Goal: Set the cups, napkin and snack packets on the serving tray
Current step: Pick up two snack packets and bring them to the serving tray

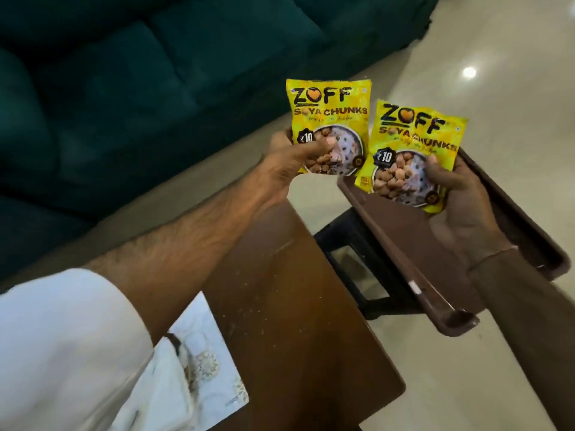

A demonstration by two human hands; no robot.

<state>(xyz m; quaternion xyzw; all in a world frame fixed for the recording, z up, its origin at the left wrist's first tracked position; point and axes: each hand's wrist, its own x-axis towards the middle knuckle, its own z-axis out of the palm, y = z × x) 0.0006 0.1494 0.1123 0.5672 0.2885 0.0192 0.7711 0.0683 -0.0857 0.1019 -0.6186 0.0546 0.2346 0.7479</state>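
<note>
Two yellow snack packets are held up in the air. My left hand (284,161) pinches the lower left corner of the left packet (331,119), beyond the table's far edge. My right hand (463,209) grips the lower right edge of the right packet (415,144), which hangs over the far end of the brown serving tray (401,244). The tray is bare and rests on a black stool. A white patterned napkin (211,362) lies on the table near my left sleeve. No cups are in view.
A brown wooden table (295,321) fills the lower middle. The black stool (351,253) stands to its right on a pale tiled floor (435,384). A dark green sofa (124,88) runs along the left and back.
</note>
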